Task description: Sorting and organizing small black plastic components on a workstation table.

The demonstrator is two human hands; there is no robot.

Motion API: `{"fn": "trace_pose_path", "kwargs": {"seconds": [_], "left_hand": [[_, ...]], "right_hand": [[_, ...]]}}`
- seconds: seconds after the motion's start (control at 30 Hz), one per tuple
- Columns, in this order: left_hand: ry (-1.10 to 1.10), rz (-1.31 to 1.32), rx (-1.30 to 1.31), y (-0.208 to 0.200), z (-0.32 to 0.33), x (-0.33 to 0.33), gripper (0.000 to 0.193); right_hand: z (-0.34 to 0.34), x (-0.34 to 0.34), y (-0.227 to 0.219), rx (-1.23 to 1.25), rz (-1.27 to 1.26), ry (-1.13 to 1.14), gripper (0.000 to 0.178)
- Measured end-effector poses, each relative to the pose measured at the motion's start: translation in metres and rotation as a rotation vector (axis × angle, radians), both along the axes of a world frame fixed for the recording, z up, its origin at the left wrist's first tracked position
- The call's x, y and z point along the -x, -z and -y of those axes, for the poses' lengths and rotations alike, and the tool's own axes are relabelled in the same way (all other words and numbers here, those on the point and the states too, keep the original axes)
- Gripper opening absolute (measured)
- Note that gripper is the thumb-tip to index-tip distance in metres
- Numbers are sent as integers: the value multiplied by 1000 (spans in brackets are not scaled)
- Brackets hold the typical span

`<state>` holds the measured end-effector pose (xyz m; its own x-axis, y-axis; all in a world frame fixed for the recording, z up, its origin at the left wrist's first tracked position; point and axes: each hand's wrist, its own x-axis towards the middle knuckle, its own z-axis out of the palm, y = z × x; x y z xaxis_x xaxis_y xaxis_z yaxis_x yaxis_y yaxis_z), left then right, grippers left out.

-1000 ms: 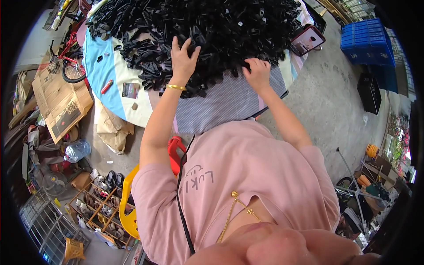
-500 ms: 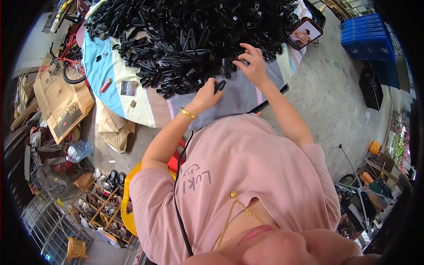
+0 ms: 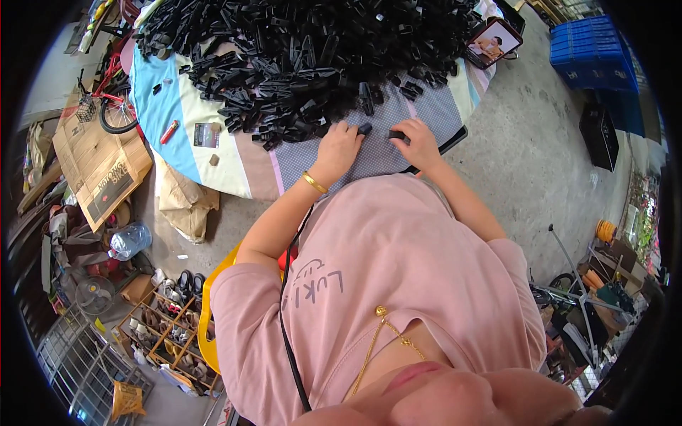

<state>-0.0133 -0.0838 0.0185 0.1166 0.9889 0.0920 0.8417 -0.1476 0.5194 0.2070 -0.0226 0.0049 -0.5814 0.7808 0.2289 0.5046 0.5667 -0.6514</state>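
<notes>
A: What is the left hand doing?
B: Its fingertips grasp a small black plastic part, just on the near side of the heap of black plastic parts.
A: And the right hand?
B: Pinching another black plastic piece, also on the heap's near side; the two held pieces are apart.
A: Anything else around the heap?
B: A smartphone, screen lit, at its right edge; a red lighter left of its near edge, on the striped tablecloth.
</notes>
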Motion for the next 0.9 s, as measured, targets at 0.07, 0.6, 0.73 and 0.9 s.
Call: {"fn": "trace_pose_path", "kwargs": {"seconds": [0.07, 0.6, 0.73, 0.9], "left_hand": [[-38, 31, 118, 0, -2, -4, 40], [155, 98, 51, -2, -17, -5, 20], [66, 182, 8, 6, -11, -5, 21], [40, 222, -23, 6, -9, 0, 24]], "right_hand": [[1, -6, -6, -34, 94, -6, 22], [16, 9, -20, 79, -17, 89, 22], [10, 5, -17, -52, 92, -34, 24], [6, -1, -12, -56, 125, -67, 25]]}}
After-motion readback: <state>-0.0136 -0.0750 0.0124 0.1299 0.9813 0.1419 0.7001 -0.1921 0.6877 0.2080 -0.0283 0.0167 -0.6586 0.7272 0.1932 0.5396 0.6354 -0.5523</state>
